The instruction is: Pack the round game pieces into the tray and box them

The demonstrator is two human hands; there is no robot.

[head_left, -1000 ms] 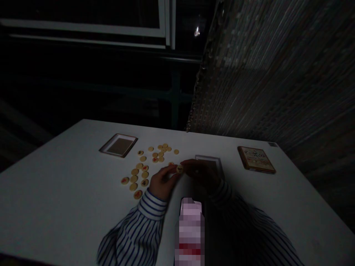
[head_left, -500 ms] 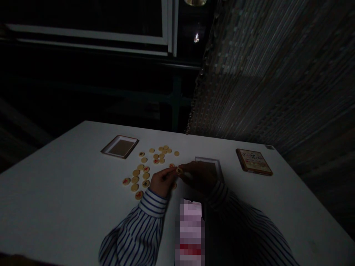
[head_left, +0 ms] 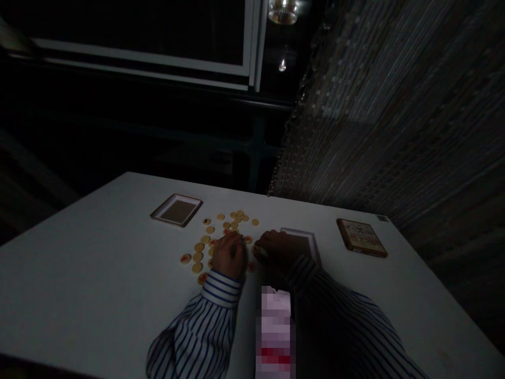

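Round wooden Chinese chess pieces [head_left: 198,257] lie scattered on the white table [head_left: 98,295], some plain side up, others showing red or dark characters. My left hand [head_left: 229,256] is over the right part of this scatter, fingers curled down and closed; whatever is at its fingertips is hidden. Just to its right, my right hand [head_left: 276,248] is closed, pinching one Chinese chess piece [head_left: 256,249] with a dark mark between thumb and fingers. A red-marked piece [head_left: 248,239] lies between the hands. Behind my right hand is a shallow open box part [head_left: 312,243], partly covered by it.
An open shallow box half [head_left: 155,215] stands at the back left. A box with printed characters [head_left: 361,238] lies at the right. A phone [head_left: 276,326], its screen blurred, sits in front of me. A bead curtain [head_left: 335,137] hangs behind the table's right side. The room is dark.
My hands have parted from the piece they both touched. It stays in my right hand, lower now. My left hand has moved left over the scattered pieces. The view has shifted slightly.
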